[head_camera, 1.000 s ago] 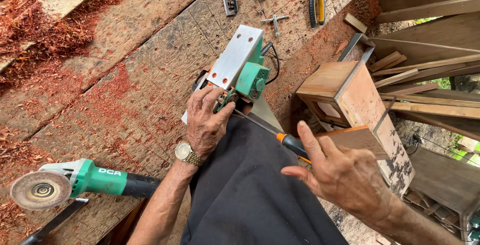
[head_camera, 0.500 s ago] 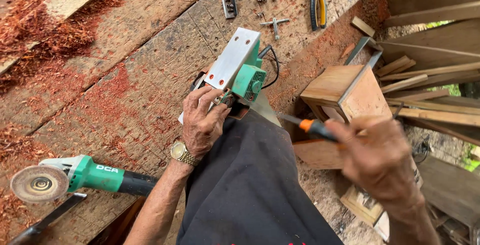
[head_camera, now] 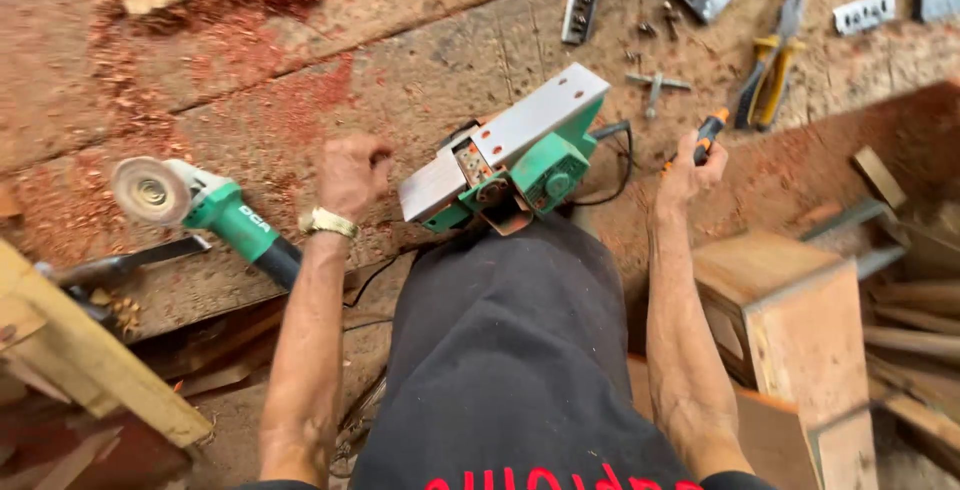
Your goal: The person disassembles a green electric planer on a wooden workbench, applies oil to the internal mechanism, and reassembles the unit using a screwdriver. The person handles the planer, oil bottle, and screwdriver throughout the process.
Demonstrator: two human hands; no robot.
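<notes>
Right hand [head_camera: 688, 175] closed around orange-handled screwdriver [head_camera: 709, 135], fingers wrapped on its grip, just right of green electric planer [head_camera: 515, 155]. Planer lying sole-up on dusty tabletop [head_camera: 300, 70], against dark-trousered knee. Left hand [head_camera: 350, 172] curled into an empty fist, resting between planer and green angle grinder [head_camera: 200, 205]. Yellow pliers [head_camera: 768, 75] further right.
</notes>
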